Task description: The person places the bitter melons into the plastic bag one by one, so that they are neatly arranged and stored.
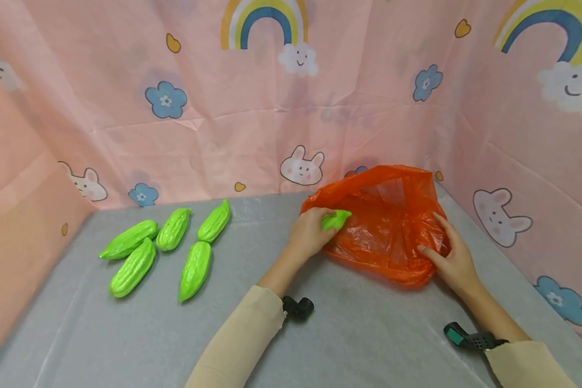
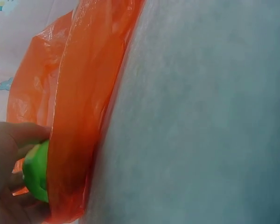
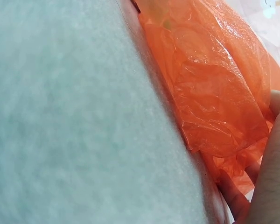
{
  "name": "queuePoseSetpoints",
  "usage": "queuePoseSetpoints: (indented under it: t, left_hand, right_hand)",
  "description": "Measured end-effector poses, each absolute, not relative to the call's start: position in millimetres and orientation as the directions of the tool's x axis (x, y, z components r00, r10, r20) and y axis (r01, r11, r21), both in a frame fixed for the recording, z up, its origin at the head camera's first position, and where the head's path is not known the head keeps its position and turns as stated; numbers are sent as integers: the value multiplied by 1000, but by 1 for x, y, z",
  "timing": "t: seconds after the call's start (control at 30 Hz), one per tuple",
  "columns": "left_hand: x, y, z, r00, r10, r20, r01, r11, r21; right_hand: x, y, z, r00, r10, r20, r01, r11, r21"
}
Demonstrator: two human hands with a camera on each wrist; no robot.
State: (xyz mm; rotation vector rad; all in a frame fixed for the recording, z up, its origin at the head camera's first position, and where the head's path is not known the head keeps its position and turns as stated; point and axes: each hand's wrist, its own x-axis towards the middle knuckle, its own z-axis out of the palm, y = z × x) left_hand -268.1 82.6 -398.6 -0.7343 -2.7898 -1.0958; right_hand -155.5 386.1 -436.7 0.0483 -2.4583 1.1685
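Note:
In the head view my left hand [image 1: 310, 231] grips a bright green toy bitter melon [image 1: 338, 218] at the open mouth of an orange plastic bag [image 1: 378, 221]. The left wrist view shows the melon's rounded end [image 2: 35, 172] between thumb and fingers, its far part hidden behind the bag's edge. At the bag's right side, my right hand [image 1: 458, 264] holds the crumpled plastic between thumb and fingers. Its fingers [image 3: 233, 193] reach behind and under the plastic in the right wrist view. The bag lies on its side, its mouth spread towards the left.
Several more bitter melons, among them one at the front [image 1: 195, 272] and one at the far left [image 1: 130, 240], lie on the left of the grey tabletop [image 1: 344, 345]. A pink printed curtain [image 1: 252, 140] stands behind the table and along both sides.

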Motion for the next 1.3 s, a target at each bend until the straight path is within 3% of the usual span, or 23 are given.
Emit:
queuePoseSetpoints:
  t: [0.7, 1.3]
  left_hand:
    - [-265, 73, -374, -894, 433, 116, 372, 573, 730]
    - [-269, 70, -387, -886, 461, 53, 352, 592, 725]
  right_hand:
    - [-157, 386, -436, -924, 147, 353, -180, 647, -741]
    - [-157, 386, -435, -924, 142, 355, -185, 647, -739]
